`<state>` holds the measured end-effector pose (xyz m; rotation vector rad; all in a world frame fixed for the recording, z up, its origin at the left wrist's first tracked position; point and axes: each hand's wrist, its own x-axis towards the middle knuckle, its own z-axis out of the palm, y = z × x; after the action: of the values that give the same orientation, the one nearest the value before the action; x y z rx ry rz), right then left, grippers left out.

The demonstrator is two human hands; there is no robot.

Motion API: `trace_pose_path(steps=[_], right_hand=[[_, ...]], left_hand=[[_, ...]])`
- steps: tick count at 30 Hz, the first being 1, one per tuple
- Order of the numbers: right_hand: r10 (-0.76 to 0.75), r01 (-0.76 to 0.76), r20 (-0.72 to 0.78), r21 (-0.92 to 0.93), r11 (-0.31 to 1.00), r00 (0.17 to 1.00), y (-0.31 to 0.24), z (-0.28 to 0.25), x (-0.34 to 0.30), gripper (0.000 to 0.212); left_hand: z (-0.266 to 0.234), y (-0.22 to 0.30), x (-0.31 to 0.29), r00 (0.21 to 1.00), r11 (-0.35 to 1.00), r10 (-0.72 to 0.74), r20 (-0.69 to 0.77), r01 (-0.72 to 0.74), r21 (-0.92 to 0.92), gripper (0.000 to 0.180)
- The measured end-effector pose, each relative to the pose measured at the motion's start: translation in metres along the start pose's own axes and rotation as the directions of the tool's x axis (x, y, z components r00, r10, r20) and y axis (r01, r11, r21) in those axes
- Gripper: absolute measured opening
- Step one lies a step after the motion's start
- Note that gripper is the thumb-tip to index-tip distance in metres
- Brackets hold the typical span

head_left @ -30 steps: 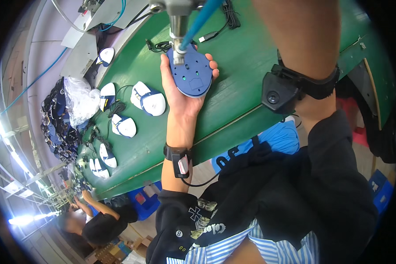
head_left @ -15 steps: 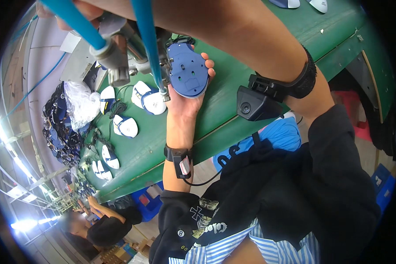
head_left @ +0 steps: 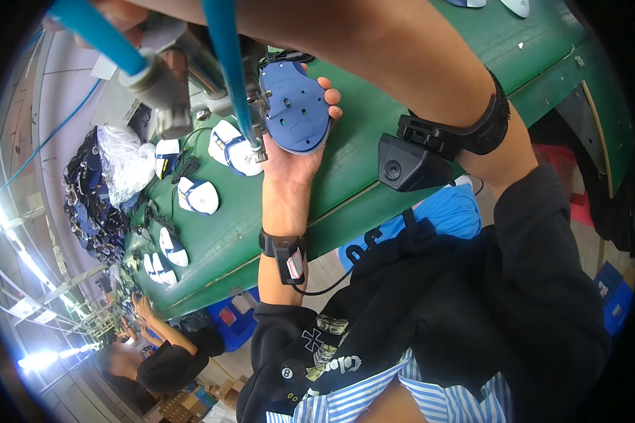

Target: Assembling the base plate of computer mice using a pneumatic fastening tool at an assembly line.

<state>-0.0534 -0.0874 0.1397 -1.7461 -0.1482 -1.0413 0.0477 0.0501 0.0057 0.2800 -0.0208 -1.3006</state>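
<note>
My left hand [head_left: 296, 166] holds a computer mouse [head_left: 296, 113] with its blue underside up, the fingers curled round its far right edge. Small holes dot that underside. My right arm crosses the top of the view to my right hand [head_left: 120, 25], partly cut off and blurred, with its fingers closed round a metal air tool [head_left: 173, 92]. Blue hoses [head_left: 226, 56] run to the tool. Its lower metal parts hang beside the left edge of the mouse; whether they touch it I cannot tell. A white and navy mouse [head_left: 234, 148] lies left of my left wrist.
Several white and navy mice [head_left: 198, 196] with dark cables lie along the green table [head_left: 374, 148]. A clear plastic bag [head_left: 123, 158] and a heap of dark parts [head_left: 95, 204] are farther left. A co-worker [head_left: 166, 366] sits at lower left. A blue bin [head_left: 233, 321] stands below the table edge.
The whole view has shifted slightly. The air tool has moved a little left relative to the table. My left hand still holds the mouse, nearly in place. The co-worker's hands have moved.
</note>
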Motion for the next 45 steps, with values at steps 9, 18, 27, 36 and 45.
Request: trace_pose_path(steps=[9,18,27,36,45], right_hand=[[0.012,-0.012,0.004,-0.007,1.000,1.000,-0.003,-0.007,-0.002,0.024],[0.015,-0.015,0.015,-0.007,1.000,1.000,0.000,-0.003,-0.001,0.024],[0.005,-0.004,0.018,-0.015,1.000,1.000,0.003,-0.003,0.004,0.025],[-0.003,0.003,0.013,-0.022,1.000,1.000,0.001,-0.006,0.002,0.025],[-0.019,0.019,0.009,-0.021,1.000,1.000,0.002,-0.005,0.008,0.025]], left_hand=[[0.006,-0.005,0.005,0.994,0.997,0.043,-0.104,-0.035,0.075,0.063],[-0.001,-0.003,0.005,1.000,1.000,-0.004,0.001,0.004,0.015,0.058],[0.001,-0.002,0.009,1.000,1.000,0.006,-0.002,-0.006,0.019,0.056],[0.001,-0.003,0.010,1.000,1.000,-0.004,-0.012,0.004,0.001,0.053],[0.009,-0.005,0.011,0.984,1.000,0.020,-0.174,-0.019,0.007,0.058]])
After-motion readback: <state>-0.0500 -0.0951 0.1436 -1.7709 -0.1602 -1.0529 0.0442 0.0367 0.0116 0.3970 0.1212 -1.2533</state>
